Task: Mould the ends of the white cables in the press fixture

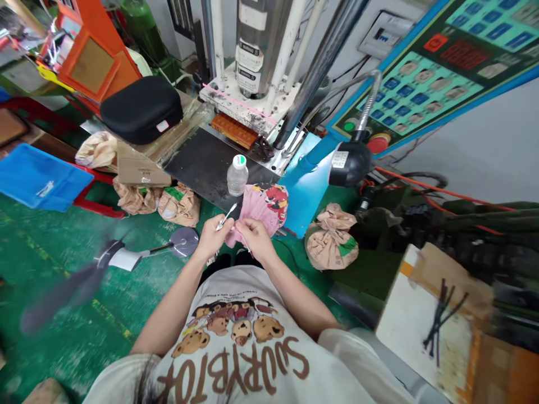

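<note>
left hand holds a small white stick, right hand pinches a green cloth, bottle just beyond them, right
Not quite: the head view shows the cloth is pink, not green. The left hand does hold a small white stick, the right hand pinches the cloth, and the bottle stands just beyond.

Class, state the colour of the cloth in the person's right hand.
The cloth is pink with a red printed figure; head view.

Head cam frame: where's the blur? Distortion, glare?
Head view: sharp at centre, where the left hand pinches a thin white stick and the right hand grips the pink printed cloth; smeared edges, worst on the brown cardboard box at right; wide-angle bending of the machine columns; even light, no harsh glare.
</note>
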A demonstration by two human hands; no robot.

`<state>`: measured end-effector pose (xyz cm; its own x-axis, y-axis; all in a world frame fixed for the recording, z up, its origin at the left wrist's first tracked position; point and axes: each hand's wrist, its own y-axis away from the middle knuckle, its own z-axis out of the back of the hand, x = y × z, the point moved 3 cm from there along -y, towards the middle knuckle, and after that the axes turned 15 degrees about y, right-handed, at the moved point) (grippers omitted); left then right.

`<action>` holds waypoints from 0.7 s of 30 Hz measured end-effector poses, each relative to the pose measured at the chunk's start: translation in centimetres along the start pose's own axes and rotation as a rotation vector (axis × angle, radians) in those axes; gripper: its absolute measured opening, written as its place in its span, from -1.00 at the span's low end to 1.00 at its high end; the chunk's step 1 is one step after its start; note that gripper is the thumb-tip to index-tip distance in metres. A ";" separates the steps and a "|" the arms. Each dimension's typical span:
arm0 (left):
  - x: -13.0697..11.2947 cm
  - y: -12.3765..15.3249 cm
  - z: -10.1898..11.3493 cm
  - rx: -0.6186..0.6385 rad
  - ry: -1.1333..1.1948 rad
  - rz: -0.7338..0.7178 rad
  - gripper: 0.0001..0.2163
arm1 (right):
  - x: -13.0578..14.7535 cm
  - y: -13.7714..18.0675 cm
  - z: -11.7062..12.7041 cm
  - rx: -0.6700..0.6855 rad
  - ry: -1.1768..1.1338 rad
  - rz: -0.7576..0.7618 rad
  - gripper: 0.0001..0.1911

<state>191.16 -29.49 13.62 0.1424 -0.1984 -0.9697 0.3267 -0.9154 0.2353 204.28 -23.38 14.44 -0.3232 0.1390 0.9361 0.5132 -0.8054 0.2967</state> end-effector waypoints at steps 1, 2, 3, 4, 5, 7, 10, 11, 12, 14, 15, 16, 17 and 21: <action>-0.2 -0.1 0.0 -0.003 -0.018 -0.002 -0.60 | 0.0 -0.1 0.2 0.006 0.024 0.011 -0.58; -0.3 -0.1 -0.1 -0.010 -0.038 -0.006 -0.60 | 0.0 -0.1 0.3 0.045 0.074 0.037 -0.57; -0.5 0.0 -0.2 -0.020 -0.061 -0.012 -0.61 | 0.1 -0.1 0.4 0.106 0.140 0.074 -0.57; -0.6 0.1 -0.3 -0.035 -0.085 -0.019 -0.63 | 0.2 0.0 0.5 0.175 0.214 0.112 -0.57; -0.8 0.2 -0.5 -0.051 -0.111 -0.025 -0.64 | 0.3 0.1 0.5 0.231 0.289 0.148 -0.57; -0.9 0.3 -0.8 -0.084 -0.160 -0.037 -0.68 | 0.3 0.1 0.6 0.251 0.414 0.191 -0.58; -1.3 0.0 -0.7 -0.102 -0.202 -0.056 -0.70 | 0.5 -0.1 0.4 0.184 0.543 0.255 -0.60; -1.6 -0.1 -0.5 -0.098 -0.204 -0.062 -0.69 | 0.6 -0.1 0.2 0.168 0.560 0.275 -0.60; -1.8 0.0 -0.3 -0.092 -0.203 -0.067 -0.69 | 0.7 0.0 -0.1 0.163 0.553 0.284 -0.60; -2.2 0.4 0.1 -0.087 -0.198 -0.076 -0.69 | 0.8 0.2 -0.7 0.178 0.474 0.256 -0.59; -2.3 0.7 0.2 -0.088 -0.197 -0.081 -0.69 | 0.8 0.3 -1.0 0.194 0.425 0.232 -0.59; -2.3 0.9 0.4 -0.088 -0.199 -0.085 -0.70 | 0.8 0.4 -1.2 0.214 0.387 0.213 -0.58; -2.3 1.1 0.5 -0.088 -0.203 -0.089 -0.69 | 0.8 0.5 -1.3 0.237 0.366 0.204 -0.58; -2.1 1.6 0.7 -0.083 -0.216 -0.087 -0.67 | 0.9 0.5 -1.4 0.316 0.450 0.231 -0.63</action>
<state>190.77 -30.76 15.96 -0.0893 -0.1987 -0.9760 0.4056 -0.9022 0.1465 203.13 -24.42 15.16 -0.4445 -0.3326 0.8317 0.7999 -0.5652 0.2015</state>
